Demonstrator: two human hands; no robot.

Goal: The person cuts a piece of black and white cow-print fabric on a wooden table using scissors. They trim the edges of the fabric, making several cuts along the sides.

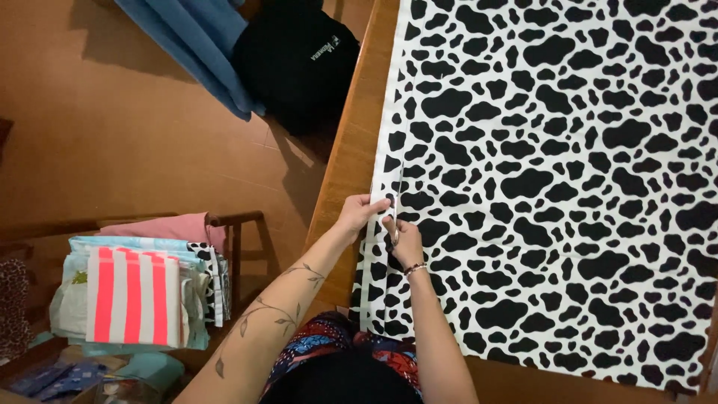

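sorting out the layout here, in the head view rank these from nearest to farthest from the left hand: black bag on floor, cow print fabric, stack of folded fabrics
1. cow print fabric: the left hand grips its edge on the table.
2. stack of folded fabrics: lower left, on a chair.
3. black bag: top, on the floor.

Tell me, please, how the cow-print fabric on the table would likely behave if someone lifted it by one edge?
The cow-print fabric would probably be floppy: it lies flat and hangs over the table edge. It seems light, since the left hand lifts its border with fingertips. It may slide, as the wood looks smooth.
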